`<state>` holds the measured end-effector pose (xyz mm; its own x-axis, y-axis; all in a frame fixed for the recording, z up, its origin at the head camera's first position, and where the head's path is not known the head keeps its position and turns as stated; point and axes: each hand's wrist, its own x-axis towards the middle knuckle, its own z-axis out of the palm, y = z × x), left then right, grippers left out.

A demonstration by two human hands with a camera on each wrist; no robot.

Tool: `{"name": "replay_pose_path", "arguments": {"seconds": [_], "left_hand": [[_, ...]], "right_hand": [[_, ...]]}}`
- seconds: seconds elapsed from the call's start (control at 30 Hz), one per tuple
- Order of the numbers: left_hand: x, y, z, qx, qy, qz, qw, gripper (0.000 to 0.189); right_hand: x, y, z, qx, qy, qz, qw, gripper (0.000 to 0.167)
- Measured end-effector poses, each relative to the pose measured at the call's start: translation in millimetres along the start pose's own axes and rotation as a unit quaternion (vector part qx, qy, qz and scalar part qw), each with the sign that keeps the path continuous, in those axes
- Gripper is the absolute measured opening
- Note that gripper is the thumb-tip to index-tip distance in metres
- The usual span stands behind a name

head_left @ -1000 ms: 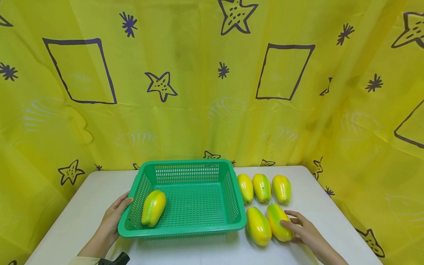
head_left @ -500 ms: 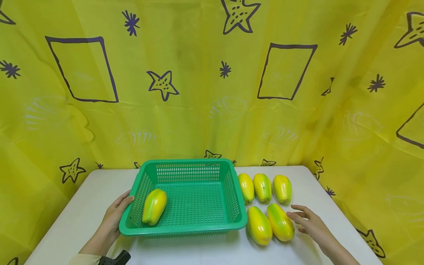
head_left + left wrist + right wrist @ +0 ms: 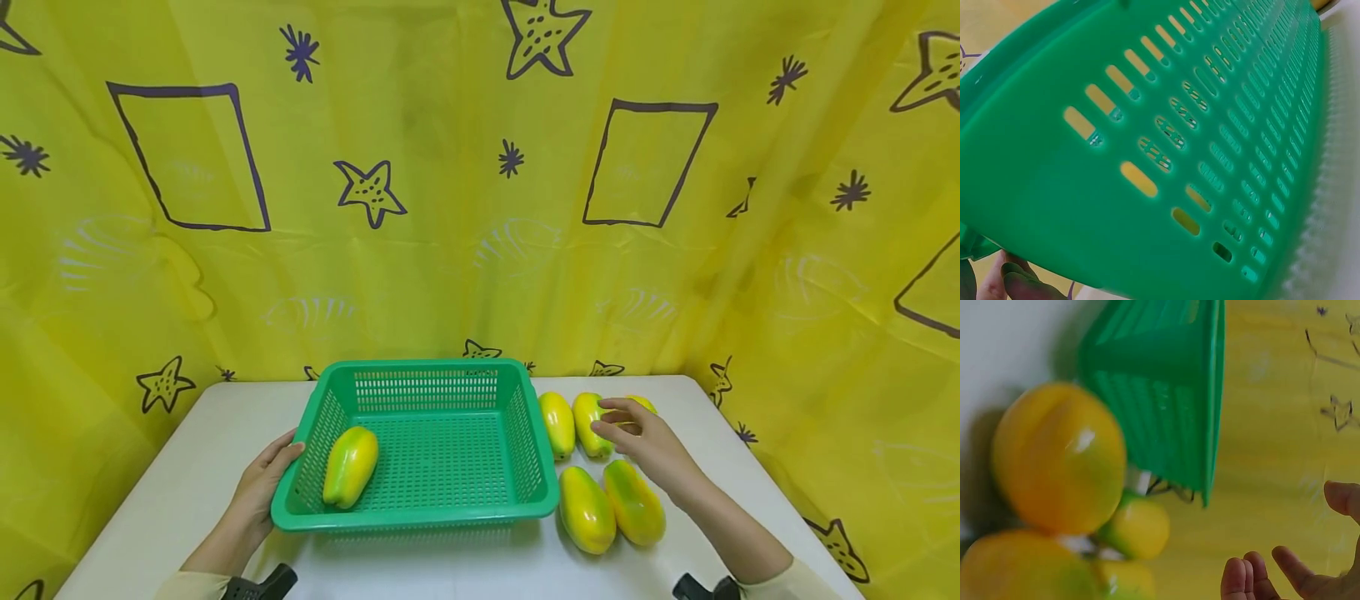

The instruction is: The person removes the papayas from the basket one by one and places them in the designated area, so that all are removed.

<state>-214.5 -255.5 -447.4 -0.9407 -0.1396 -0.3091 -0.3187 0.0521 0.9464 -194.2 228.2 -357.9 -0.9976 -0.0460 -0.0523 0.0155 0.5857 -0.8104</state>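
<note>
A green plastic basket [image 3: 442,518] stands on the table, tilted slightly in the head view. At its left side my left hand [image 3: 258,483] grips the rim, the thumb on top. Inside the basket, near the left wall, lies a yellow-green papaya [image 3: 351,467]. My right hand [image 3: 645,437] is over the back row of papayas, fingers spread and loosely bent, holding nothing. Below that hand, the right back papaya [image 3: 642,403] is mostly hidden, and the middle one [image 3: 589,417] is partly covered. Two papayas lie in front, a left one [image 3: 587,510] and a right one [image 3: 634,504].
Another papaya [image 3: 557,425] lies close beside the basket's right wall. The white table [image 3: 420,571] ends at a yellow curtain [image 3: 420,275] with drawn stars and frames behind and on both sides.
My right hand has let go of the right front papaya, drawn back, then moved up and left over the back row. My left hand has stayed on the basket.
</note>
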Motion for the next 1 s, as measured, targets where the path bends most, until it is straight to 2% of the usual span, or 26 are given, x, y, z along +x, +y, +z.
{"name": "replay_pose_path", "arguments": {"seconds": [0.27,0.43,0.77,1.0], "left_hand": [[0.9,0.8,-0.1,0.006,0.004,0.003,1.0000,0.072],[-0.3,0.6,-0.3,0.009,0.001,0.002,1.0000,0.071],[-1.1,0.4,0.0,0.007,0.005,0.005,0.9999,0.071],[-0.4,-0.5,0.5,0.009,0.008,0.009,0.9999,0.070]], "right_hand": [[14.5,-54.7,43.2,0.016,-0.031,-0.051,0.9981,0.053],[27.7,-77.7,77.5,0.055,-0.056,-0.069,0.9945,0.047],[39.0,-104.1,153.3,0.112,-0.114,-0.070,0.9847,0.048],[43.6,-110.4,193.6,0.127,-0.136,-0.055,0.9811,0.057]]}}
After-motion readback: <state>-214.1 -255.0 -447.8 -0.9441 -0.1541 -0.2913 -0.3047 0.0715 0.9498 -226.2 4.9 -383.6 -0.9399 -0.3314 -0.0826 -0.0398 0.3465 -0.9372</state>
